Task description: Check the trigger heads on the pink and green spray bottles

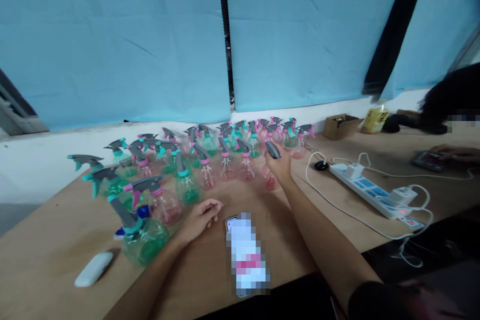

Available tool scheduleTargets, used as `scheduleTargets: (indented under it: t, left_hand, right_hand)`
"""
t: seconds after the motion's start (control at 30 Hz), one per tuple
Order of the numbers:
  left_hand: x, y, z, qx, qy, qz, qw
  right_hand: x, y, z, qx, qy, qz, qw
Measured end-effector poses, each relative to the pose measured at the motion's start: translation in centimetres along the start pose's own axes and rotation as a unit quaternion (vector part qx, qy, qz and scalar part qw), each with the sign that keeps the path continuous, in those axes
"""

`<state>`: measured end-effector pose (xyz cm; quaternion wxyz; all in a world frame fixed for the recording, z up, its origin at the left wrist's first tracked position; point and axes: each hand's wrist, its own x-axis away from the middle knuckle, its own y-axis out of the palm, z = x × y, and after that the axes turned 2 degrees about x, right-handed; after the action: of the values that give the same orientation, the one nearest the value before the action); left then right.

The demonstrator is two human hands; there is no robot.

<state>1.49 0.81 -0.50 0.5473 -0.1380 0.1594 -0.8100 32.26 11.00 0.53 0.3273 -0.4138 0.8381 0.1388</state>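
Note:
My right hand [280, 164] is closed around the neck of a spray bottle [269, 182] with a grey head and a clear body tinted pink at the bottom. This bottle stands at the right front of a crowd of similar spray bottles. My left hand [203, 216] rests on the table with loosely bent fingers, apart, and nothing in it. Close to it are a green-tinted spray bottle [187, 187] and a pink-tinted spray bottle [165, 205]. A larger-looking green spray bottle [144, 242] stands beside my left forearm. A phone [245, 255] with a lit, blurred screen lies between my arms.
A white oblong case [93, 269] lies at the left front. On the right are a power strip [365, 190] with plugged-in chargers and loose white cables, a black disc [321, 165], a cardboard box [340, 126] and a yellow-labelled bottle [375, 119]. Another person's hand [459, 153] is by a dark phone.

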Motion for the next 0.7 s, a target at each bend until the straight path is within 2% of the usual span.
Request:
scheduleTargets:
  t: [0.07, 0.17, 0.33, 0.47, 0.57, 0.7]
  left_hand:
    - [0.0, 0.0, -0.1, 0.002, 0.003, -0.001, 1.000]
    - [-0.1, 0.0, -0.2, 0.000, 0.009, -0.002, 1.000]
    - [0.1, 0.0, 0.2, -0.006, 0.006, 0.002, 1.000]
    - [0.2, 0.1, 0.6, -0.006, 0.006, 0.003, 1.000]
    - [0.2, 0.1, 0.5, -0.005, 0.005, 0.006, 1.000]
    - [0.1, 0.1, 0.2, -0.003, 0.006, 0.009, 1.000]
  right_hand:
    - [-0.1, 0.0, 0.4, -0.047, 0.017, -0.081, 0.995]
    - [0.1, -0.1, 0.1, -0.119, 0.055, -0.205, 0.970]
    - [1.2, 0.5, -3.1, -0.222, 0.066, -0.396, 0.889]
    - [2.6, 2.5, -5.7, -0.309, 0.084, -0.461, 0.827]
    - [3.5, 4.1, -6.6, -0.350, 0.086, -0.502, 0.786]
    - [4.0, 5.4, -7.0, -0.327, 0.105, -0.496, 0.798]
